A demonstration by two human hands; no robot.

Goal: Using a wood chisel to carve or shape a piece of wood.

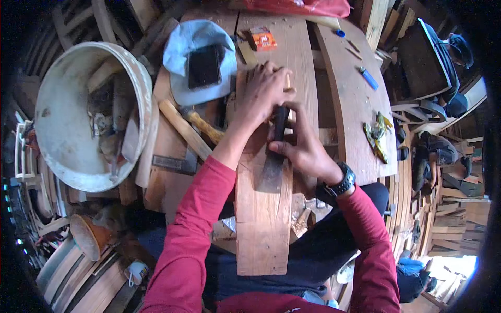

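Note:
A wooden plank [263, 240] runs lengthwise in front of me, its near end over my lap. My right hand [308, 148] is closed on a flat dark blade tool [272, 169], its thumb on the side and its wide grey end toward me over the plank. Whether it is a chisel or another blade, I cannot tell. My left hand [261, 94] is curled at the tool's far end, around a small pale piece of wood [287, 82] that shows past its fingers. The rest of that piece is hidden by the hands.
A white bucket [57, 156] with tools stands left. Near it are a cap [195, 96] under a phone [205, 65], a wooden handle [182, 128] and a metal square [169, 163]. A blue lighter [368, 78] and a crumpled wrapper [377, 136] lie right. Other people sit far right.

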